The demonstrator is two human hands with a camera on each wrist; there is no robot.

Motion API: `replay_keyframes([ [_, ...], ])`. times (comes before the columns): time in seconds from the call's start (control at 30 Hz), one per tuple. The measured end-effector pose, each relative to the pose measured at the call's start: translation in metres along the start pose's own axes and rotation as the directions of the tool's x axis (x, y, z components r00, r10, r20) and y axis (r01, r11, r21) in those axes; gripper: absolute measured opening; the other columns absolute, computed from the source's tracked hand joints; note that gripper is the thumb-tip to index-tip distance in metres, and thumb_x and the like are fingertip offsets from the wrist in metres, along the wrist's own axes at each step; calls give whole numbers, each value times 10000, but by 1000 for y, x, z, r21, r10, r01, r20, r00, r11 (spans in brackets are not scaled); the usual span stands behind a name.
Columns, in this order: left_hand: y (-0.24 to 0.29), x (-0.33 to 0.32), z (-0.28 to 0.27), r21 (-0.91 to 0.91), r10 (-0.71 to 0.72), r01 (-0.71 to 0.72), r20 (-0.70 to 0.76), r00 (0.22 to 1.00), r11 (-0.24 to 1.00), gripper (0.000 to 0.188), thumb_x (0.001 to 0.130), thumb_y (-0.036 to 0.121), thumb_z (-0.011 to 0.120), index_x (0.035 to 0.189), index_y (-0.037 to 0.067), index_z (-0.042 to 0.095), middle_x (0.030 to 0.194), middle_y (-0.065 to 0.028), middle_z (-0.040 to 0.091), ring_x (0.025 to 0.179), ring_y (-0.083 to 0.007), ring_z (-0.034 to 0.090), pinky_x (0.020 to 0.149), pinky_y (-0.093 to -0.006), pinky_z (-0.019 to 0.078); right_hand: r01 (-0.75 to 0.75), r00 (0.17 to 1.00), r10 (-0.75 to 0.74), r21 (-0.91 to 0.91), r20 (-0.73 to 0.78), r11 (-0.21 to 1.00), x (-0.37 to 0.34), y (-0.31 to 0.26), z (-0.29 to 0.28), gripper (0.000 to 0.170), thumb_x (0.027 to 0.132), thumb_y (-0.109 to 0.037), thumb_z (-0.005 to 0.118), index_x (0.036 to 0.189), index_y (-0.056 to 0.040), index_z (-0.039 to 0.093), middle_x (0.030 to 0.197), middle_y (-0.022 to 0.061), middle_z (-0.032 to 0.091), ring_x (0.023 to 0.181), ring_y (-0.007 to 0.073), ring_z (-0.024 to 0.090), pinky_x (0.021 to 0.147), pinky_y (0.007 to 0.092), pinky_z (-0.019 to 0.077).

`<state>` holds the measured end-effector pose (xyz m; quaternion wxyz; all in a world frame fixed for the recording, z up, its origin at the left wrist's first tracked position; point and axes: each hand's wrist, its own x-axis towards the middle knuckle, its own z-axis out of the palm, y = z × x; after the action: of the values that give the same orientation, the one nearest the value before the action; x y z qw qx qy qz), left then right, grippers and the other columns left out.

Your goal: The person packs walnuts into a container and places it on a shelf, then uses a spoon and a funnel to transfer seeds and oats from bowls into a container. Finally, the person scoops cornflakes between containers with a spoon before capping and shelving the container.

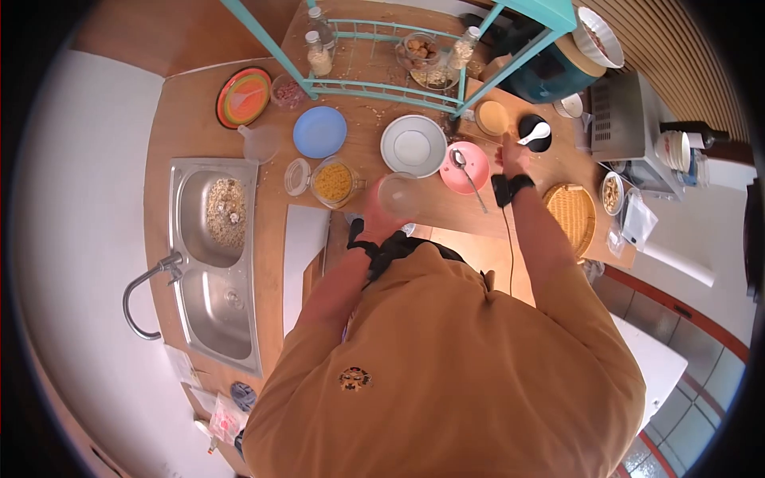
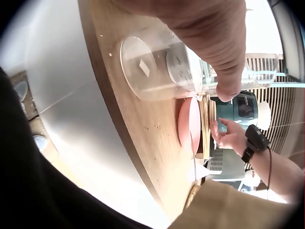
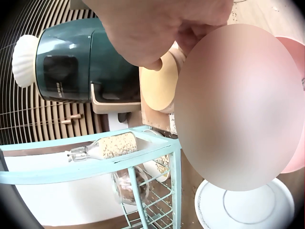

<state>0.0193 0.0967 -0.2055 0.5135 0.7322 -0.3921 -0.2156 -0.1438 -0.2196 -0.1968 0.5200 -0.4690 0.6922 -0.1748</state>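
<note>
My left hand (image 1: 384,217) grips a clear container (image 1: 401,193) near the counter's front edge. The left wrist view shows its transparent wall (image 2: 159,71) under the hand (image 2: 205,38). My right hand (image 1: 514,162) is between the pink bowl (image 1: 470,177) and a black dish (image 1: 535,142) with a white spoon (image 1: 535,134). Its fingers look loosely bent and hold nothing visible, close to a round pale-yellow thing (image 1: 492,118). In the right wrist view, a fingertip of this hand (image 3: 157,28) overlaps that yellow surface's edge (image 3: 159,88); contact is unclear. A blurred oval hides the area beside it.
A white bowl (image 1: 413,146), blue plate (image 1: 320,131) and open jar of yellow pieces (image 1: 334,183) stand on the counter. A turquoise rack (image 1: 382,86) rises behind them. The sink (image 1: 209,275) is left; a wicker basket (image 1: 570,219) is right. A cable hangs from the right wrist.
</note>
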Motion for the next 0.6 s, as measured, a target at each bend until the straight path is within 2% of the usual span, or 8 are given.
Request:
replay_keyframes([
  [0.07, 0, 0, -1, 7, -14, 14, -1, 1000, 1000, 1022, 510, 211, 903, 1323, 42, 307, 1262, -128, 458, 1168, -256, 478, 979, -389, 413, 209, 959, -266, -383, -101, 900, 25, 53, -10, 402, 848, -400, 588, 737, -17, 639, 648, 109, 644, 574, 241, 642, 512, 355, 500],
  [0.1, -2, -1, 0, 20, -35, 36, -13, 999, 999, 1041, 508, 217, 906, 1332, 42, 294, 1277, -130, 446, 1176, -256, 471, 983, -389, 411, 282, 896, -443, -736, -26, 615, 10, 64, -19, 461, 833, -452, 517, 726, -26, 658, 689, 154, 658, 667, 300, 655, 663, 405, 510],
  [0.13, -3, -1, 0, 16, -35, 35, -11, 999, 999, 1041, 508, 217, 906, 1332, 42, 294, 1277, -130, 446, 1176, -256, 471, 983, -389, 411, 284, 923, -384, -726, 30, 626, -19, 68, -27, 534, 838, -496, 468, 846, -17, 702, 898, 232, 660, 927, 380, 625, 880, 432, 458],
  [0.2, -6, 0, 0, -22, -37, 37, -37, 999, 999, 1046, 507, 220, 906, 1335, 38, 293, 1290, -132, 436, 1183, -258, 466, 989, -388, 406, 361, 902, -411, -750, 131, 554, -12, 134, -35, 534, 834, -508, 474, 875, -27, 702, 911, 219, 664, 941, 376, 623, 890, 422, 457],
  [0.23, -5, 0, 0, -21, -38, 38, -36, 999, 999, 1046, 507, 220, 906, 1335, 38, 293, 1290, -132, 436, 1183, -258, 466, 989, -388, 406, 273, 934, -355, -722, 41, 635, -41, 127, -35, 521, 822, -494, 485, 826, -11, 682, 865, 197, 671, 846, 378, 636, 817, 454, 483],
  [0.27, -4, 1, 0, -43, -54, 51, -71, 996, 998, 1029, 505, 185, 896, 1339, 27, 314, 1278, -139, 453, 1186, -270, 465, 997, -388, 399, 267, 956, -267, -744, 123, 613, -38, 145, -38, 521, 820, -486, 498, 804, 5, 670, 815, 170, 675, 735, 302, 659, 690, 408, 527],
  [0.37, -7, 5, -1, -40, -45, 41, -102, 994, 998, 1014, 498, 149, 883, 1341, 17, 335, 1271, -147, 467, 1195, -283, 460, 1009, -386, 390, -77, 956, 151, -278, 254, 957, -80, 139, -33, 441, 833, -447, 566, 848, -15, 656, 730, 85, 641, 586, 156, 608, 496, 297, 509],
  [0.6, 4, 12, 0, 27, -67, 72, -142, 988, 997, 985, 497, 160, 874, 1323, 21, 357, 1252, -156, 484, 1171, -292, 479, 997, -386, 394, -74, 953, 112, -143, 281, 987, -98, 144, -23, 306, 884, -296, 543, 863, -3, 629, 683, 64, 613, 547, 134, 588, 478, 266, 510],
])
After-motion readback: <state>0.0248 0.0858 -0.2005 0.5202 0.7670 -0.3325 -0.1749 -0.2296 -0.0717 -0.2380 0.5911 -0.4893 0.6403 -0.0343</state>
